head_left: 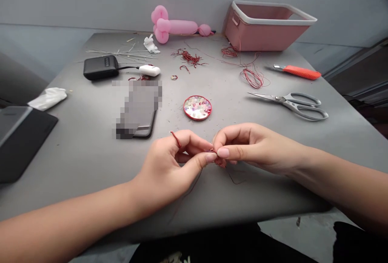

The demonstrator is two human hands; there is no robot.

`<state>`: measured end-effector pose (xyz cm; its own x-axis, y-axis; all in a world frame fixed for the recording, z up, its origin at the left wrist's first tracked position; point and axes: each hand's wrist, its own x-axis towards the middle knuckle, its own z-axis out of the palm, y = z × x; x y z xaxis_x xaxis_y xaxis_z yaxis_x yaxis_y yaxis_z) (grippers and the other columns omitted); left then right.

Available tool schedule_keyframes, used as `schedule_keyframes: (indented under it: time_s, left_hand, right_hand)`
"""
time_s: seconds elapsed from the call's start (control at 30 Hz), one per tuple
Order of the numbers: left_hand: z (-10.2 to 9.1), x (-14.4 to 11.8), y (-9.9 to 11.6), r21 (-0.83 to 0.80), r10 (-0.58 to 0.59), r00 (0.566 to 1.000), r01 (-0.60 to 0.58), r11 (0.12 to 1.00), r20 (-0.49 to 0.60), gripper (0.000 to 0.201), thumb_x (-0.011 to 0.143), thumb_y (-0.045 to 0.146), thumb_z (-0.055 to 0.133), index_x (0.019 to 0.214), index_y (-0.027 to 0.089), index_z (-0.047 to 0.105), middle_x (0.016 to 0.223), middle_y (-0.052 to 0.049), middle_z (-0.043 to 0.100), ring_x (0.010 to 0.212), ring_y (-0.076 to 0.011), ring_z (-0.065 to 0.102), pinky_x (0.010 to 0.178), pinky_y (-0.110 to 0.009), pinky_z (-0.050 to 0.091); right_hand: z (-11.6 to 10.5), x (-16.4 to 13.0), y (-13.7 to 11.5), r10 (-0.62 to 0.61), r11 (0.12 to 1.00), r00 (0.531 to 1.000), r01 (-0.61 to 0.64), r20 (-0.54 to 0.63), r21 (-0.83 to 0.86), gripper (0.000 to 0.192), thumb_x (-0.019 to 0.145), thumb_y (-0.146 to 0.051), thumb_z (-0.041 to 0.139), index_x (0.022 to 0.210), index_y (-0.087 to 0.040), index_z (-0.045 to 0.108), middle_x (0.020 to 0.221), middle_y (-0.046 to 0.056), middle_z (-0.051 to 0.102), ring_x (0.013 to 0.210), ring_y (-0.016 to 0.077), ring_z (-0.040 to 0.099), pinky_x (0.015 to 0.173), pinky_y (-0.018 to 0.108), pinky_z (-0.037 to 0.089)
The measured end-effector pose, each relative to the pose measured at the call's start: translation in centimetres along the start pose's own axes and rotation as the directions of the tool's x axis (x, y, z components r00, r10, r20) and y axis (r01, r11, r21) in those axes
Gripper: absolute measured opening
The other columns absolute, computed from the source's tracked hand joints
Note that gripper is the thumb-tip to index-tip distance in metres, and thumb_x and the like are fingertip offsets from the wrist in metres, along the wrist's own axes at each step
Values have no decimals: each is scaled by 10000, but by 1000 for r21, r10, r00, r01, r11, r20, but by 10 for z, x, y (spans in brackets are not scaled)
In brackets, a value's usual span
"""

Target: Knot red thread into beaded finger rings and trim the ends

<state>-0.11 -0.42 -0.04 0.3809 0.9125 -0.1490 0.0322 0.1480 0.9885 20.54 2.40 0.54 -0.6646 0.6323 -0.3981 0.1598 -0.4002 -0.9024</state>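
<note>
Near the table's front edge, both hands meet and pinch a small piece of dark red cord (220, 162). My left hand (174, 160) closes thumb and forefinger on its left side, and a strand of red cord loops over that forefinger. My right hand (245, 145) grips the other side between thumb and fingertips. Thin loose ends hang below the fingers. Much of the cord is hidden by the fingertips. Just beyond the hands sits a round red-rimmed dish (198, 108) of small pale and pink beads.
Scissors (283, 100) and an orange utility knife (300, 71) lie at right, beside coiled red cord (253, 77). A pink basket (260, 32) and pink balloon (182, 26) stand at the back. A phone (139, 111), black power bank (100, 67) and tissue (48, 98) are left.
</note>
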Motion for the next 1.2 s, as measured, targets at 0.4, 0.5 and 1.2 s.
schedule_keyframes:
  time_s: [0.4,0.5,1.2]
  left_hand:
    - [0,7,0,-194,-39,996,55,980,84,88,796,169,726,809,171,639,782,15,723,761,-126,727,745,-221,576]
    - [-1,7,0,-173,-48,997,58,983,62,90,809,187,714,816,167,627,749,18,694,731,-118,701,726,-225,555]
    - [1,1,-6,11,108,994,-108,994,10,95,775,106,713,769,185,662,728,46,724,704,-85,710,689,-150,582]
  right_hand:
    - [11,2,7,-86,994,996,85,24,68,364,850,-485,681,801,-156,532,698,-20,499,640,84,432,574,227,322]
    - [9,2,6,-37,994,999,39,-31,97,354,808,-475,726,823,-157,572,679,-21,529,612,79,453,555,220,337]
    - [26,-19,5,-763,199,647,227,-6,-953,95,871,-104,599,844,-192,625,779,4,652,769,151,599,744,355,423]
